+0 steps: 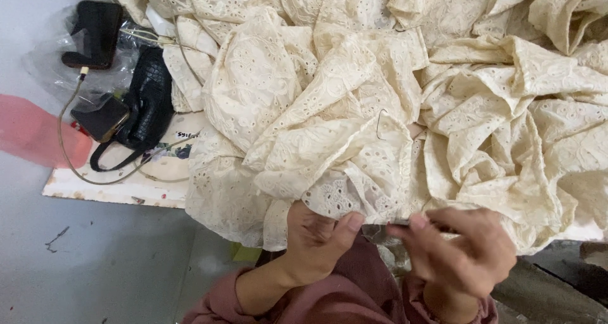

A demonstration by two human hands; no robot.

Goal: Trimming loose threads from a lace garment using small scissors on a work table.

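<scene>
My left hand (313, 238) is closed on the lower edge of the cream eyelet fabric (380, 102), thumb pressing it. My right hand (465, 251), just beside it at 3 o'clock, pinches a small dark tool (400, 223) against that edge. The fabric is heaped toward 12 o'clock. At 10 o'clock lie a black handbag (149, 102) and a phone (101, 118).

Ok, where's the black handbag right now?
In the head view, the black handbag lies at the upper left on the white board, beside the phone and against the left edge of the cream lace fabric pile.
</scene>
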